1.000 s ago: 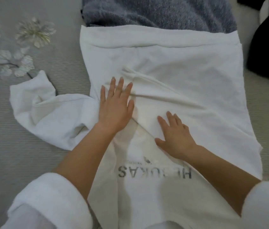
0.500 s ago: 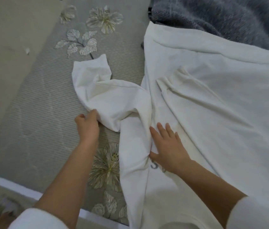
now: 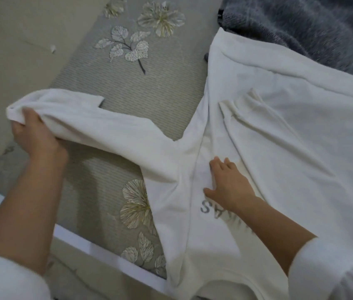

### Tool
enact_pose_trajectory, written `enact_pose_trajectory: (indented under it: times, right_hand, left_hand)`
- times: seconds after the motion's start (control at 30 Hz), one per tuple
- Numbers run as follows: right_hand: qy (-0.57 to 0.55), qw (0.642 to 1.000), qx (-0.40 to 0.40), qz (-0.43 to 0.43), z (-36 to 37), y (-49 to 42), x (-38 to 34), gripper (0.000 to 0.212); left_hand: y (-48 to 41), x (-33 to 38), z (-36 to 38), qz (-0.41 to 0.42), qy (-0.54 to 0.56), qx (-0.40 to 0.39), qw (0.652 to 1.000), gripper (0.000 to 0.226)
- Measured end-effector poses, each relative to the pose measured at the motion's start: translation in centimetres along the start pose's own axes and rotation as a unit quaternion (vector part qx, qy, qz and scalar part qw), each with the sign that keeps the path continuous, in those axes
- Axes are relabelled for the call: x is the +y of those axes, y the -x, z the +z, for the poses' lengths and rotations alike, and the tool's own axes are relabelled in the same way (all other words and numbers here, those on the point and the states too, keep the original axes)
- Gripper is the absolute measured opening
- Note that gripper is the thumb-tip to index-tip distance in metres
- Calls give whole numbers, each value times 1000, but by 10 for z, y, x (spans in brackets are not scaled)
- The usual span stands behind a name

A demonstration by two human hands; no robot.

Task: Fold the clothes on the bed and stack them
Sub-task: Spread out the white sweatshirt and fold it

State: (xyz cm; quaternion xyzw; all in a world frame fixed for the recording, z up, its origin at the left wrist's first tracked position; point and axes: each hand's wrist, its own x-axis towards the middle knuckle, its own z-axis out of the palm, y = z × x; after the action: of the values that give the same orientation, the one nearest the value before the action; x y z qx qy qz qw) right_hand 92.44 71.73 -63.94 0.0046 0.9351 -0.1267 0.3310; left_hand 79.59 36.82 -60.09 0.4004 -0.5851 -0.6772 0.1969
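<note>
Head view: a sleeve is clamped in the left grip. The shirt is pressed by the right grip, fingers straight.

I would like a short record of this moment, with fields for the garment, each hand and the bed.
garment: white sweatshirt, spread on the bed, grey lettering
left hand: grip round the end of the sleeve, pulled out leftward
right hand: flat, fingers straight, pressing the sweatshirt near the lettering
bed cover: grey, leaf and flower pattern
also: dark grey fuzzy fabric at the sweatshirt's far edge
</note>
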Motion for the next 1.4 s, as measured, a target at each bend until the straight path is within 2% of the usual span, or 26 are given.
enact_pose_trajectory:
  times: [0.07, 0.13, 0.23, 0.3, 0.4, 0.47, 0.53, 0.63, 0.7, 0.77, 0.8, 0.87, 0.93, 1.0, 1.1, 1.13, 1.2, 1.23, 1.3, 1.33, 1.37, 1.4]
  right_hand:
    - [11, 1000, -5, 1, 0, 0, -2, 76]
    - [25, 1000, -9, 2, 1, 0, -3, 77]
    - [48, 999, -12, 5, 6, 1, -3, 79]
    - [62, 998, -10, 1, 9, 1, -2, 81]
    - [62, 998, -8, -4, 10, -1, -1, 81]
    - [65, 998, -9, -6, 9, -2, 0, 81]
    - [66, 998, -9, -2, 9, 0, -1, 81]
    - [44, 999, 21, -22, 24, 18, -14, 82]
    - [33, 991, 40, -125, 49, 39, -34, 78]
    - [28, 967, -15, -251, 75, 58, -56, 72]
    - [36, 954, -48, -293, 85, 64, -65, 68]
    - [36, 944, -58, -324, 95, 67, -72, 61]
    - [-54, 952, -42, -297, 90, 68, -68, 54]
    - [-250, 948, -28, -194, 76, 71, -54, 45]
    - [-455, 890, 23, -14, 49, 75, -15, 25]
    - [-510, 858, 42, 34, 42, 75, 1, 18]
    - [-622, 771, 63, 123, 27, 78, 36, 11]
    - [-670, 722, 64, 160, 22, 80, 53, 11]
    - [-733, 644, 74, 209, 14, 87, 83, 13]
    - [-745, 621, 88, 226, 13, 90, 95, 14]
    - [-744, 614, 107, 242, 13, 93, 106, 15]
    - [-724, 627, 130, 258, 14, 95, 114, 16]
  left_hand:
    - [-15, 4, -20, -64, 17, -12, 998, 38]
    - [-16, -1, -35, -131, -15, -40, 990, 41]
    - [7, -21, -45, -265, -51, -67, 961, 37]
    - [23, -32, -46, -281, -78, -77, 953, 33]
    - [33, -35, -48, -210, -123, -28, 969, 45]
    - [36, -22, -46, -104, -129, 37, 985, 43]
    - [44, -1, -37, -14, -113, 15, 993, 36]
    - [65, 31, -10, 64, -87, -53, 993, 30]
    - [80, 47, 13, 98, -66, -80, 990, 21]
    - [95, 59, 32, 113, -35, -91, 989, 20]
    - [102, 63, 38, 123, -28, -88, 988, 18]
    - [114, 67, 44, 155, -37, -90, 983, 17]
    - [127, 66, 45, 175, -68, -109, 976, 23]
    - [141, 61, 44, 198, -131, -138, 962, 35]
    - [178, 48, 48, 259, -227, -203, 917, 45]
    - [198, 41, 51, 280, -243, -243, 897, 44]
    - [241, 20, 55, 305, -293, -333, 843, 47]
    - [262, 7, 54, 317, -331, -378, 805, 48]
    - [298, -27, 48, 348, -433, -463, 691, 53]
    - [311, -45, 41, 347, -493, -499, 623, 59]
    - [320, -63, 33, 329, -546, -529, 560, 66]
    - [325, -79, 22, 298, -590, -552, 508, 71]
